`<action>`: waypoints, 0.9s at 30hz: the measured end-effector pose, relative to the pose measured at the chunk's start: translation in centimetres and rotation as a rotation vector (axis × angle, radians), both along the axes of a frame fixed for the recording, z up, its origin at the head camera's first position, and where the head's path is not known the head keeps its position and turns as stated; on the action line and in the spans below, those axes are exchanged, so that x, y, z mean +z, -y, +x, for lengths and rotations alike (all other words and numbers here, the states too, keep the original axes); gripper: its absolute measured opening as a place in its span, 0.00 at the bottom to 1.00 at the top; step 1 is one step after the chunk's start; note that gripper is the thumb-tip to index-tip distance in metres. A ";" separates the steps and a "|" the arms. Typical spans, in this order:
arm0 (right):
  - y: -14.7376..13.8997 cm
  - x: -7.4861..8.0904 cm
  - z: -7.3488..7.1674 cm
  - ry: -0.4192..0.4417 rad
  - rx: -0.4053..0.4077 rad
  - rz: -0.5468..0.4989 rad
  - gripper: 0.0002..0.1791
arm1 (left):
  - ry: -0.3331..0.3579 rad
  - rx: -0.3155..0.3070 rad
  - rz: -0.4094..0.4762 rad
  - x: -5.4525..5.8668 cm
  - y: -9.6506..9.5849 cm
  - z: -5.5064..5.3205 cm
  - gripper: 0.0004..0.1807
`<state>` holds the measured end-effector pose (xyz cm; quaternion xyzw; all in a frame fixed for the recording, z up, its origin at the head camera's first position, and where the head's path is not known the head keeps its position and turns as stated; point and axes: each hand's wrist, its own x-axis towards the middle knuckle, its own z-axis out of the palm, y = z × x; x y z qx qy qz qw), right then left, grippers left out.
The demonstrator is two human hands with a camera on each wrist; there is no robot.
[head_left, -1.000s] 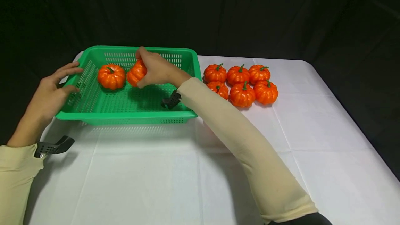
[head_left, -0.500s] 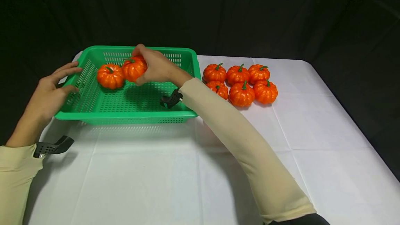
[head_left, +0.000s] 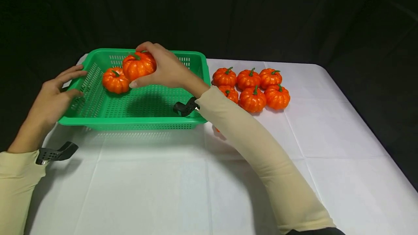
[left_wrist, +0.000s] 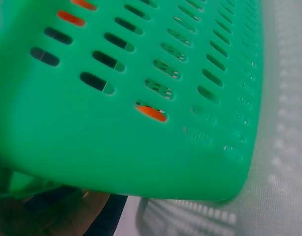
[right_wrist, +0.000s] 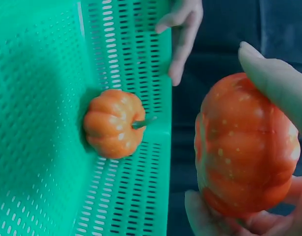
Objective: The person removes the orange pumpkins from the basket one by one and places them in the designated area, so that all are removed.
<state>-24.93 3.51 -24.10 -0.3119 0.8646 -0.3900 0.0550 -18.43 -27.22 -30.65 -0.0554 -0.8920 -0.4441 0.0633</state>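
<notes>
My right hand [head_left: 166, 66] holds a small orange pumpkin [head_left: 139, 64] with a green stem, raised above the green basket [head_left: 130, 120]. In the right wrist view the thumb lies on one side of this pumpkin [right_wrist: 246, 147] and the other fingers on the opposite side. A second pumpkin [head_left: 115, 81] sits inside the basket near its left end, partly covered by the held one in the head view. My left hand [head_left: 53, 95] rests at the basket's left rim, with its thumb and fingers loosely extended over the edge.
Several more pumpkins [head_left: 253, 99] stand grouped on the white tablecloth [head_left: 147, 180], right of the basket. My right forearm partly hides the nearest ones, and a sliver of orange shows below it. A dark curtain [head_left: 209, 13] hangs behind the table.
My right hand has lifted the pumpkin upward and slightly left, turning it so the stem faces up. My left hand and the pumpkin in the basket have not visibly moved.
</notes>
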 end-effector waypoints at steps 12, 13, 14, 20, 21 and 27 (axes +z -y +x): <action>-3.1 0.7 1.1 -0.070 -0.072 -0.161 0.42 | -0.007 0.036 -0.012 0.1 0.3 0.0 0.30; -3.3 0.7 1.2 -0.072 -0.072 -0.176 0.42 | -0.005 0.037 -0.016 0.0 0.3 0.0 0.30; -3.4 0.8 1.4 -0.076 -0.077 -0.185 0.42 | -0.003 0.039 -0.017 0.0 0.3 -0.1 0.30; -4.4 1.5 2.1 -0.091 -0.114 -0.181 0.41 | 0.010 0.040 -0.016 0.0 0.1 -0.1 0.30; -4.6 1.6 2.2 -0.092 -0.118 -0.175 0.41 | 0.011 0.041 -0.018 0.0 0.1 -0.1 0.30; -5.5 1.8 3.1 -0.124 -0.143 -0.161 0.41 | 0.022 0.037 -0.002 -0.5 0.7 -0.6 0.30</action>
